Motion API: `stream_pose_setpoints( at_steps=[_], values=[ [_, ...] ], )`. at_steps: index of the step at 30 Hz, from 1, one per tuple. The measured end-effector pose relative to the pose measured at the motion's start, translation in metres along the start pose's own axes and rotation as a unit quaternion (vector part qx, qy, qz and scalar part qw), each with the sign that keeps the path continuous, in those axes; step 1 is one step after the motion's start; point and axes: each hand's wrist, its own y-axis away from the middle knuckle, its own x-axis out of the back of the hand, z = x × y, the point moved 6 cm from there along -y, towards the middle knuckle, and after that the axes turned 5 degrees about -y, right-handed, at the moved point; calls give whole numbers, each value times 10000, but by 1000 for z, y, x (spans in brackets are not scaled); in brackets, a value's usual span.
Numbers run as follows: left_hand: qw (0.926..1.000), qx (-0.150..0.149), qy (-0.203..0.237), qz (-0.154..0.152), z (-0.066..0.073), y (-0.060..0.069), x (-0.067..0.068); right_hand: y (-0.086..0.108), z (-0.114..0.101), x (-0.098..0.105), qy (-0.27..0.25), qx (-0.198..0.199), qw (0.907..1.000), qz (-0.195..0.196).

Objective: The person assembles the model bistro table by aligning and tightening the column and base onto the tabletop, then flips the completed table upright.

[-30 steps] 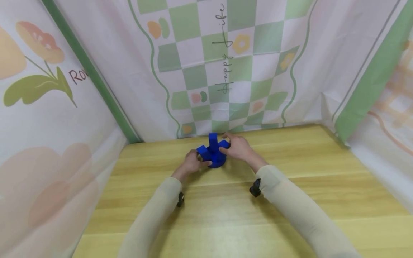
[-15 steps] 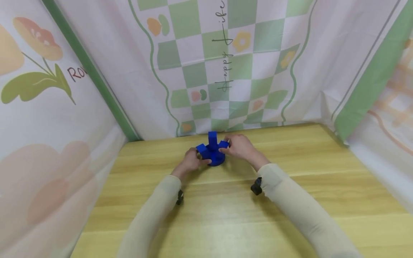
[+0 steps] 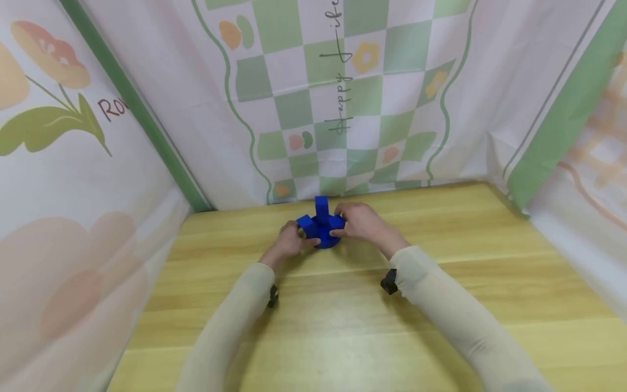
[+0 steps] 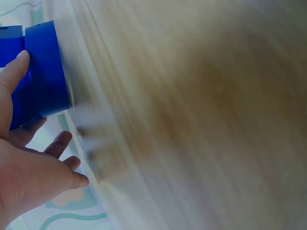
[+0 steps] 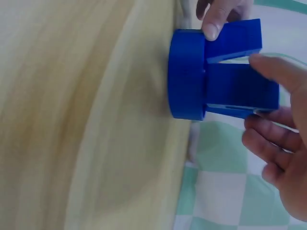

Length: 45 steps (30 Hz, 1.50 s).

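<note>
A blue object (image 3: 324,235) with a round base and several box-like uprights stands on the table near its back edge. My left hand (image 3: 289,239) grips its left side; in the left wrist view, the thumb (image 4: 17,69) lies across the blue wall while the other fingers spread beneath, partly hidden. On the opposite side, my right hand (image 3: 362,223) pinches the right upright (image 5: 242,86) between thumb and fingers. Another upright (image 3: 321,205) rises at the back, touched by neither hand as far as I can see. The round base (image 5: 186,74) shows plainly in the right wrist view.
The wooden table (image 3: 333,326) stretches toward me and to both sides. A checked curtain (image 3: 362,103) hangs right behind its back edge, and a flowered curtain (image 3: 73,179) closes off the left. Dark wrist cameras (image 3: 389,282) sit under the sleeves.
The right upright now sits lower and leans more outward relative to the base, with my right hand still on it. My left hand keeps its place. The head view has tilted slightly.
</note>
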Motion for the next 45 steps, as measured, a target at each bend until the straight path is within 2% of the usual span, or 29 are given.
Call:
stream_pose_setpoints(
  at_steps=[9, 14, 19, 26, 32, 37, 42, 45],
  values=[
    [9999, 73, -90, 47, 0, -1, 2, -2, -3, -2, -324, 244, 9992, 22],
    [9999, 25, -119, 29, 1, -1, 2, -4, -6, -4, 168, 404, 9990, 31],
    [9999, 69, -122, 16, 1, 0, 2, -4, -9, -4, 451, 667, 9965, -202],
    [9997, 118, -196, 119, 1, 1, 2, -10, -10, -2, 79, 31, 9998, -192],
    [9999, 96, -117, 32, -1, 0, 0, -17, -15, -7, -95, 153, 9998, 7],
    [9999, 87, -89, -27, -2, 0, -2, -17, -9, -8, 162, -41, 9996, 215],
    [9999, 7, -167, -13, -1, 0, -1, -16, -6, -7, 416, 73, 9991, 103],
    [9999, -4, -132, 16, 1, 0, 0, -17, -4, -6, 326, -23, 9994, 73]
  ],
)
